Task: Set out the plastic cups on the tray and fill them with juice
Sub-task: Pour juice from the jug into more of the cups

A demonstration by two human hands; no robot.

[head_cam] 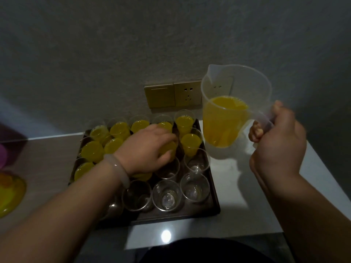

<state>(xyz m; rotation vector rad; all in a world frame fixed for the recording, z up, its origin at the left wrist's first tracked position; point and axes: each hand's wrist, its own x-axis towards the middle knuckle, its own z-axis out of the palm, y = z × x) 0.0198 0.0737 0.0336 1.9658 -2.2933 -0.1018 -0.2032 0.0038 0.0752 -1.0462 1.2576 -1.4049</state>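
the left grip [148, 149] is curled round a juice-filled cup [169, 148] near the middle of the dark tray [214, 198], with the cup seen between thumb and fingers. the handle of the clear jug [224, 126], partly filled with juice, is clasped in the closed right grip [279, 137], and the jug is held upright just right of the tray, over the white surface [247, 205]. full cups [119, 130] are ranged behind and to the left, empty cups [167, 198] in front.
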